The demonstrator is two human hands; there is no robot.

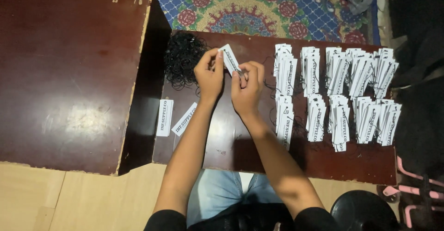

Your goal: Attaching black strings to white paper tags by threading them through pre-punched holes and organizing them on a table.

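Note:
My left hand [209, 73] and my right hand [246, 86] meet above a low dark wooden table [222, 143], both pinching one white paper tag [230, 59] with black print. A thin black string runs from the tag by my right fingers. A tangled heap of black strings [181, 57] lies just left of my left hand. Two loose white tags [164, 117] lie flat on the table near my left forearm.
Several stacks of strung white tags [340, 92] lie in two rows on the table's right half. A taller dark wooden surface [69, 73] adjoins on the left. A patterned blue rug [249, 4] lies beyond. A black round stool [363, 210] and a pink frame [416, 194] stand at bottom right.

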